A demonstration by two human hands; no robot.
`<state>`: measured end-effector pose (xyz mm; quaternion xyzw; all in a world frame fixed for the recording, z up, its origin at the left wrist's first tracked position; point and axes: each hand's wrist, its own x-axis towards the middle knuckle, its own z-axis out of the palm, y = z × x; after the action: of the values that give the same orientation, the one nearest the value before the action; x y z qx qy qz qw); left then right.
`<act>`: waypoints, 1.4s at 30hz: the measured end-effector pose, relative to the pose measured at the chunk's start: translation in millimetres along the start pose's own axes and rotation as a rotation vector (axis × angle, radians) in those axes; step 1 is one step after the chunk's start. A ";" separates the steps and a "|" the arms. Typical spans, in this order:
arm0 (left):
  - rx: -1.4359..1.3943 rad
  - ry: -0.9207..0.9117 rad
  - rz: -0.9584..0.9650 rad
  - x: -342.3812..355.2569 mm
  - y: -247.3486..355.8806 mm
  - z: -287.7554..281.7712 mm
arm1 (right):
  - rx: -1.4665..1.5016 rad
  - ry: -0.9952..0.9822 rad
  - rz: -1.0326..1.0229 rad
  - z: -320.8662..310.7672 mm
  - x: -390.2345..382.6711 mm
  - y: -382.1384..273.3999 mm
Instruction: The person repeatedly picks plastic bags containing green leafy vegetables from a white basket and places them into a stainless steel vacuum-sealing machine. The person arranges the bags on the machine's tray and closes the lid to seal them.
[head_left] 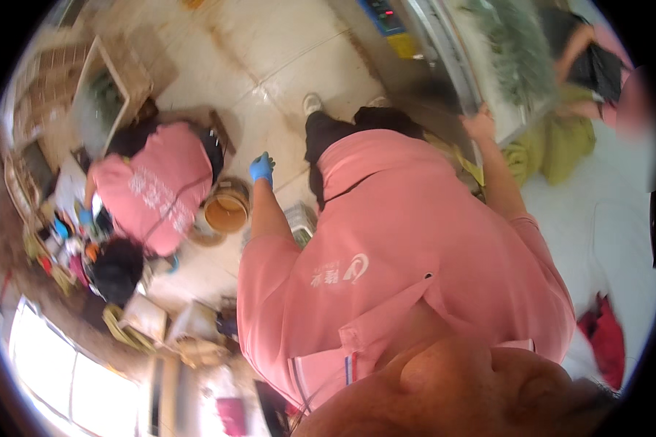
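My left hand [262, 168], in a blue glove, hangs over the tiled floor with its fingers curled and no object visible in it. A round brown container [224, 210] stands below and left of it. My right hand [479, 125] is bare, its fingers round the metal edge [465, 98] of an appliance with a small control panel [380, 16]. Beside that edge lies a pale surface [521, 109] with blurred green material [504, 47] on it, and olive-green cloth [554, 153] is below.
A person in pink [153, 182] is bent low at the left among mixed small items and a crate [47, 87]. Another person's arm [576, 47] shows at the upper right. Bags [146, 317] lie at the lower left, a red cloth [605, 339] at the lower right.
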<state>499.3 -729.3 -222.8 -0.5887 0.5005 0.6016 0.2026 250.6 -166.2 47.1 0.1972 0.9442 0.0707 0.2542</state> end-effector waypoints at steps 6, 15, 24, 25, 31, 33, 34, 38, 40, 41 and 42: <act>0.220 -0.246 0.231 -28.4 125.4 134.9 | 0.236 0.489 -0.112 35.3 -12.2 25.0; 0.557 -0.612 0.682 -170.1 254.8 315.2 | 2.153 0.213 0.622 18.4 35.4 127.0; 0.865 -1.013 0.654 -302.8 212.6 456.3 | 2.388 0.020 0.296 8.7 94.6 153.8; 0.887 -1.069 0.561 -324.9 205.8 471.5 | 2.475 0.031 0.307 0.5 86.6 156.7; 0.828 -1.092 0.212 -406.8 160.1 575.0 | 2.837 -0.081 -0.091 35.3 38.2 197.0; 0.786 -1.077 0.112 -416.4 144.8 598.9 | 2.753 -0.113 0.012 21.7 14.0 202.0; 0.748 -1.107 0.079 -417.8 135.3 607.9 | 2.710 -0.124 0.065 18.9 5.7 205.3; 0.877 -1.212 0.235 -384.9 121.2 640.4 | 2.555 -0.163 0.062 46.2 2.1 222.0; 1.028 -1.227 0.587 -369.3 118.6 652.4 | 2.138 -0.114 0.188 53.2 10.5 229.8; 1.119 -1.179 0.779 -366.4 116.6 660.5 | 1.921 -0.069 0.204 54.8 14.2 228.2; 1.203 -1.122 0.973 -363.3 114.6 667.5 | 1.702 -0.030 0.215 55.4 19.7 223.9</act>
<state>148.1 -90.3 20.3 0.2608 0.7457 0.4565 0.4093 338.4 47.9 42.8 0.4101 0.6486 -0.6407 0.0241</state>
